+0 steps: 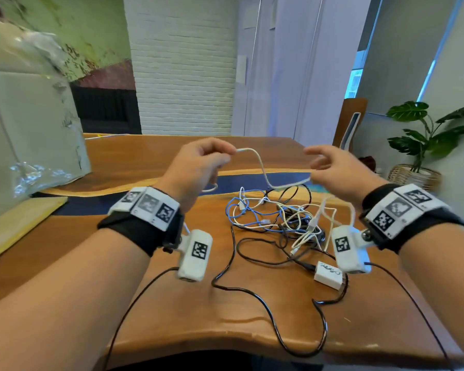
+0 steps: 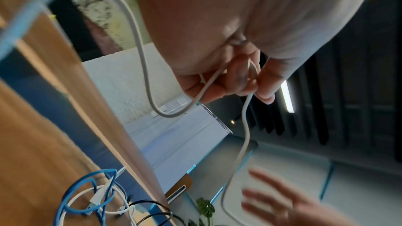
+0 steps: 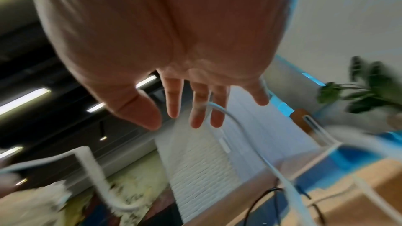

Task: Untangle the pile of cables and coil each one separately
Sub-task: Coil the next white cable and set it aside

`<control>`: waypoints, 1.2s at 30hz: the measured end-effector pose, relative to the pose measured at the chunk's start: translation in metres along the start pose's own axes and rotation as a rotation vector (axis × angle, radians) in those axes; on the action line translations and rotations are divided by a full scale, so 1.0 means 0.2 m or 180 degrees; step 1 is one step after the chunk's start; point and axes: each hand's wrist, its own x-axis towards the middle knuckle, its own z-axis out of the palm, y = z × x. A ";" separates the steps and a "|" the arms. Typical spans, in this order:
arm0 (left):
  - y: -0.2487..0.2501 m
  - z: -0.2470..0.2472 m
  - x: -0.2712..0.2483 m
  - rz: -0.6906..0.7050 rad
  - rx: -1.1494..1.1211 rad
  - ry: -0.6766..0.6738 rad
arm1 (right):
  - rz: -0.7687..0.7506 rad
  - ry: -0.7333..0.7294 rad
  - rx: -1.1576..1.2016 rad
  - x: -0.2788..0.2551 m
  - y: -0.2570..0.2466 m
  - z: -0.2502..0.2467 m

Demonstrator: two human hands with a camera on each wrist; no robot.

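1. Wooden desk [image 1: 172, 303] with a blue inlaid band.
2. Tangled pile of cables [image 1: 276, 218], blue, white and black, lies on it.
3. White adapter [image 1: 328, 274] beside the pile.
4. Plastic-wrapped box [image 1: 24, 129] at the left.

Lifted thin round cable [image 1: 263, 170]: white. Tangled cable pile [image 1: 276, 218]: blue, white, black strands. Wooden table top [image 1: 172, 295]: orange-brown, dark blue band. Wrist straps [image 1: 134, 231]: black, with black-and-white square markers.

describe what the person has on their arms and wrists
Both forearms are bare, no sleeves. Each wrist carries a black strap: left strap, right strap. On top of each sits a white band of square black-and-white markers. A white camera block with one such marker hangs under each wrist: left block, right block. A thin black cable trails from each block.
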 end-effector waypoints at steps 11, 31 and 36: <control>-0.02 0.10 -0.03 0.0246 0.0952 -0.0854 | -0.0950 0.0179 0.0314 -0.03 -0.21 0.17; -0.03 0.15 -0.07 -0.0485 0.0298 -0.0258 | -0.0825 -0.0779 0.0200 -0.12 -0.26 0.23; -0.03 0.12 -0.08 -0.0442 0.0407 -0.0435 | -0.0075 -0.0938 0.1326 -0.13 -0.28 0.23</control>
